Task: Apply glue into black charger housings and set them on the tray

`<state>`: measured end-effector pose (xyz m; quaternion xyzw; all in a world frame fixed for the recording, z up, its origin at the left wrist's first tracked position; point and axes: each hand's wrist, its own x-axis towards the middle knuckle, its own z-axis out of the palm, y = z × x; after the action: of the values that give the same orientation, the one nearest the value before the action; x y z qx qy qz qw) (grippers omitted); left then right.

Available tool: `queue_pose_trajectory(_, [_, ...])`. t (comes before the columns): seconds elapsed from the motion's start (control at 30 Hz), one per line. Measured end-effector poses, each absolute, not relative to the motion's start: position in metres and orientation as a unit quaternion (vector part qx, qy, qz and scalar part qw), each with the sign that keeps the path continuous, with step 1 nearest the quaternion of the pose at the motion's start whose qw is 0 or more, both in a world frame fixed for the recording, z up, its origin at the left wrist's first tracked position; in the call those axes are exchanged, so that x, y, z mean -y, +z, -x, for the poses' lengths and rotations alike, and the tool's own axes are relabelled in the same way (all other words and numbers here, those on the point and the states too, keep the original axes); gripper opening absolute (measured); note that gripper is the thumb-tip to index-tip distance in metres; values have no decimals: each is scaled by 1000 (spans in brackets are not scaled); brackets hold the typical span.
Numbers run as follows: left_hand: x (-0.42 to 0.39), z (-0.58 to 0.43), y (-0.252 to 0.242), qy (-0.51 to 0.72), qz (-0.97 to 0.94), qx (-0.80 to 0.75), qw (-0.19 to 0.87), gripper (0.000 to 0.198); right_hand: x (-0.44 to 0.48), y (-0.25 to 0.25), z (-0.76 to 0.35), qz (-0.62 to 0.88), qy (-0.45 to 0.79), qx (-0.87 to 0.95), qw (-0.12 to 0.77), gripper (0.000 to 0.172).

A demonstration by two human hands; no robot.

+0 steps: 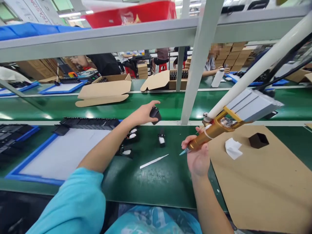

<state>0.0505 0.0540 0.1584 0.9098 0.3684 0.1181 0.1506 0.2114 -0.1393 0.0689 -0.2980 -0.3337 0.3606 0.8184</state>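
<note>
My left hand (143, 113) reaches forward over the far edge of the green bench and grips a small black box-shaped part (155, 115) between thumb and fingers. My right hand (199, 159) is wrapped around a gold-coloured dispenser (207, 134), whose blue nozzle tip (183, 152) points down and left. Between my hands, a black piece with a white inside (161, 140) stands on the bench. A thin white pointed stick (154, 161) lies nearer to me. Several similar black pieces (126, 151) sit partly behind my left forearm.
A blue-rimmed tray (31, 178) with rows of black parts lies at left. On the right, a cardboard sheet (263, 185) bears a crumpled white tissue (233, 148) and a black box (258, 140). A metal post (195, 71) rises ahead; a co-worker (213, 63) sits beyond the green conveyor (161, 97).
</note>
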Motion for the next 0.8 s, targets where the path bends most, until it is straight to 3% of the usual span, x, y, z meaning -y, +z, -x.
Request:
queue_pose_trajectory(0.1, [21, -3, 146, 117, -918, -320, 204, 68, 140, 73, -210, 311, 352, 332, 818, 41])
queue_pose_trajectory(0.27, [111, 21, 69, 79, -895, -296, 323, 66, 141, 75, -206, 323, 343, 333, 817, 43])
queue_pose_trajectory(0.4, [126, 16, 27, 160, -865, -312, 359, 61, 141, 74, -205, 332, 339, 338, 812, 46])
queue_pose_trajectory(0.5, [126, 19, 17, 221, -824, -336, 400, 63, 141, 75, -205, 327, 339, 341, 813, 44])
queue_pose_trajectory(0.63, [130, 26, 9, 302, -732, -375, 481, 49, 142, 76, -202, 316, 346, 349, 812, 45])
queue_pose_trajectory(0.8, [145, 25, 10, 276, -800, -376, 378, 67, 144, 77, -198, 333, 349, 355, 801, 51])
